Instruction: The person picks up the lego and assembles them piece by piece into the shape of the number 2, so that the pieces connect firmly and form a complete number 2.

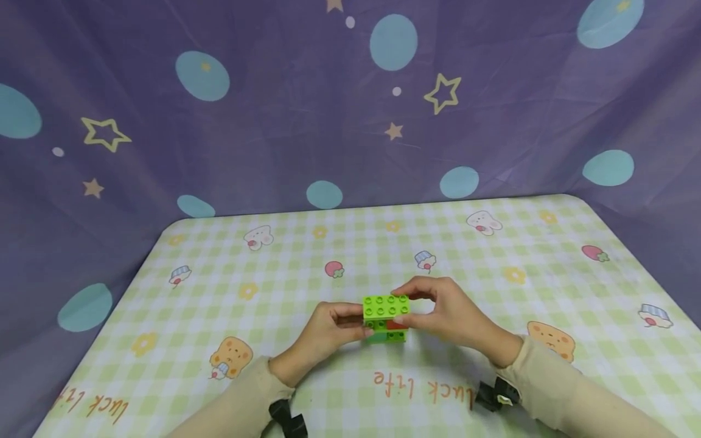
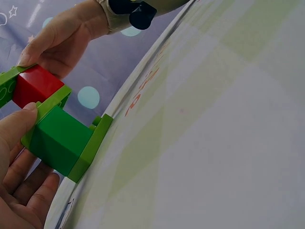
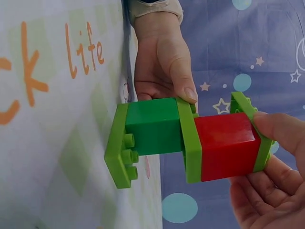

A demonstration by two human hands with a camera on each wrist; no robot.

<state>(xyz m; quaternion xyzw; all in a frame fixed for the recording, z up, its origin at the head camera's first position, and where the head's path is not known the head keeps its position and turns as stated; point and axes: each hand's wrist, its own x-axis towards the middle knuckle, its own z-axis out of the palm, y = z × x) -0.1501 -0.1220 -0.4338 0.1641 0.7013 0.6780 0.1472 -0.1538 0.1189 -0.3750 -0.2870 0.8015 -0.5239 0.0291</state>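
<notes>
While both sleeves lie at the near desk [image 1: 493,243] edge, the left hand [image 1: 328,331] pinches the block stack [image 1: 386,319] from 9 o'clock, and the right hand [image 1: 446,313] clamps its lime top plate [image 1: 386,306] from 3 o'clock. Stack stands mid-desk; purple curtain [image 1: 274,121] beyond.

even, soft light; wrist views dimmer, edges warped.

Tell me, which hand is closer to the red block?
Right. The right hand pinches the top plate just above the red block, its thumb beside it. The left hand holds the stack lower, at the dark green block.
</notes>
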